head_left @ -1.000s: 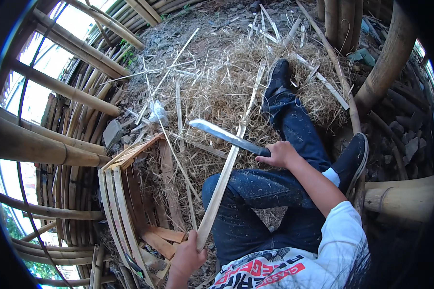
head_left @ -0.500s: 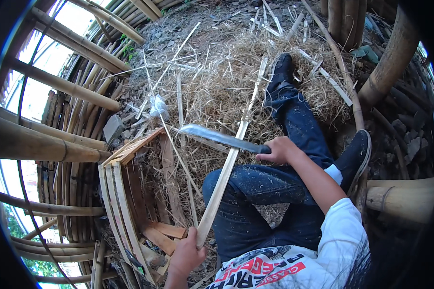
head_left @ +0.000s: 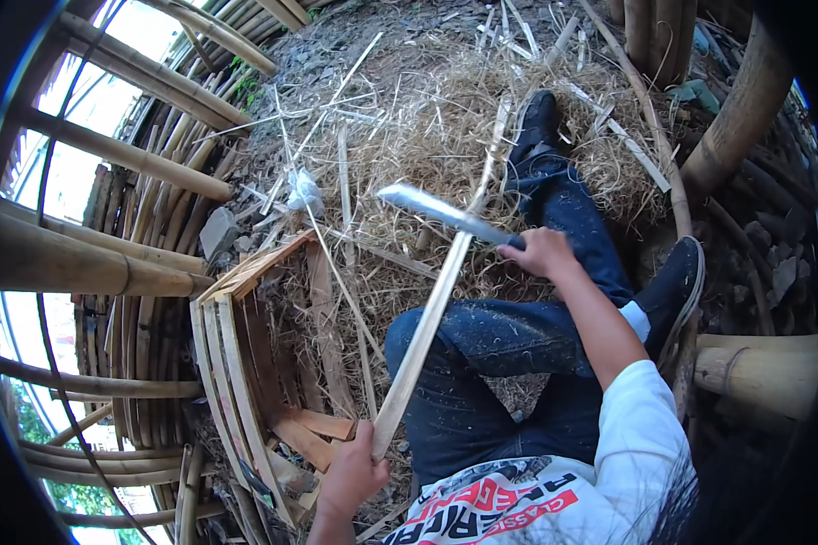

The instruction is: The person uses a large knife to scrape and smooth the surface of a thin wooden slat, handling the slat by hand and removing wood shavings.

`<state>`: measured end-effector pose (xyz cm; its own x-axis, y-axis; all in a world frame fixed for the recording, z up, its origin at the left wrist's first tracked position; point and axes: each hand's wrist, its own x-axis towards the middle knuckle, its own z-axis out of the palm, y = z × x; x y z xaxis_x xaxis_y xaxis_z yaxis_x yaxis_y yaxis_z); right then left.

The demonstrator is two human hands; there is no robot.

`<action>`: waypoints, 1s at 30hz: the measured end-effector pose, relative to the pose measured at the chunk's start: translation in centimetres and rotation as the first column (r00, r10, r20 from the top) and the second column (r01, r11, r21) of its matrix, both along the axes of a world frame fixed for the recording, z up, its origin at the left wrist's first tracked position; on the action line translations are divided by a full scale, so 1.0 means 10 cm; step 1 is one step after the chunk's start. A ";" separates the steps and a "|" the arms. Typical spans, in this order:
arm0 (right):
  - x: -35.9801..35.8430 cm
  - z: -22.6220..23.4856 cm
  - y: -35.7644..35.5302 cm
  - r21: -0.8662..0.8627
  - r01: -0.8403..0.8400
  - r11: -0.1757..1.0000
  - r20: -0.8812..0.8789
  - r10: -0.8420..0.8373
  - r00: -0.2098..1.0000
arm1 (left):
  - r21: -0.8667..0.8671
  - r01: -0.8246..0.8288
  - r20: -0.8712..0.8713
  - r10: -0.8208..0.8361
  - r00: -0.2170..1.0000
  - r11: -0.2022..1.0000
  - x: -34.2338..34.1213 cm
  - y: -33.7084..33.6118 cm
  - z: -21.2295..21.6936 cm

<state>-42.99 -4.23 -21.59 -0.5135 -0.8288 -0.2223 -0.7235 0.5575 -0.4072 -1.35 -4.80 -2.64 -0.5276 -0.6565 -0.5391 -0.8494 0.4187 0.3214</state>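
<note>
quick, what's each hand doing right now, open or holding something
Left hand: closed, holding the near end of the pale strip.
Right hand: closed around the handle of the long knife.

Place: rustic, open-sided bamboo workshop
Ground: stony earth (head_left: 327, 64) strewn with curled shavings (head_left: 418, 177) and split strips (head_left: 641, 155)
Left side: horizontal bamboo poles (head_left: 127, 156) with daylight between them
Beyond the poles: stacked bamboo lengths (head_left: 150, 336)
Tool: long machete (head_left: 438, 210)

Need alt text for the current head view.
First-person view: the right hand holds a large knife across a long pale strip, its near end gripped in the left hand. Curly shavings lie ahead; a slatted wooden crate sits at left.
</note>
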 end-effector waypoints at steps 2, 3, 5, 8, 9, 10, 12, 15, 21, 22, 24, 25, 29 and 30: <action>-0.13 -0.06 -0.01 0.035 0.139 0.990 0.057 -0.141 0.988 | -0.002 0.011 -0.029 -0.011 1.000 1.000 -0.02 -0.02 -0.02; -0.15 -0.10 0.04 0.037 0.146 0.989 0.092 -0.149 0.985 | 0.052 -0.057 0.010 0.057 0.998 0.997 -0.04 0.00 -0.02; 0.12 0.04 0.05 -0.023 0.089 0.996 0.134 -0.086 0.987 | 0.104 -0.138 0.054 0.133 0.990 0.985 -0.02 0.01 -0.05; 0.38 0.13 -0.01 -0.074 -0.207 0.975 0.141 0.216 0.966 | -0.050 0.015 0.006 -0.015 1.000 0.999 0.01 0.00 -0.10; 0.43 0.10 -0.02 -0.089 -0.314 0.945 0.129 0.324 0.937 | -0.049 0.016 0.007 -0.016 1.000 0.999 -0.02 0.00 -0.09; 0.43 0.09 -0.01 -0.090 -0.314 0.945 0.133 0.324 0.937 | -0.030 0.014 0.024 -0.014 1.000 0.999 -0.02 0.00 -0.06; 0.35 0.09 -0.01 -0.091 -0.215 0.972 0.146 0.227 0.963 | -0.013 0.007 0.046 -0.006 0.999 1.000 -0.01 0.00 -0.03; -0.11 -0.03 0.04 0.043 0.013 0.999 0.092 -0.017 0.996 | 0.056 -0.106 0.005 0.106 0.994 0.993 -0.09 0.02 -0.04; 0.20 0.09 -0.02 -0.064 0.071 0.995 0.094 -0.065 0.993 | -0.031 -0.039 -0.011 0.039 0.999 0.999 0.00 0.05 -0.15; 0.18 0.08 0.00 -0.076 0.046 0.996 0.073 -0.040 0.997 | -0.002 -0.072 0.002 0.072 0.997 0.997 0.02 0.05 -0.16; 0.13 0.04 0.09 -0.089 0.028 0.996 0.025 -0.026 0.999 | 0.052 -0.090 -0.081 0.094 0.992 0.995 0.02 0.02 -0.21; 0.13 0.03 0.11 -0.098 0.027 0.995 0.000 -0.028 1.000 | 0.105 -0.094 -0.142 0.109 0.984 0.990 0.03 0.00 -0.24; 0.21 -0.02 0.16 -0.113 0.087 0.990 0.098 -0.076 0.992 | 0.152 -0.127 -0.222 0.159 0.962 0.980 0.12 -0.01 -0.38; 0.23 0.00 0.17 -0.142 0.091 0.986 0.081 -0.080 0.993 | 0.183 -0.131 -0.238 0.173 0.956 0.974 0.15 -0.02 -0.43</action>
<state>-40.69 -2.49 -21.63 -0.5701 -0.8090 -0.1435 -0.6402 0.5469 -0.5395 0.13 -5.00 -6.95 -0.5600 -0.6537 -0.5089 -0.7822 0.2148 0.5848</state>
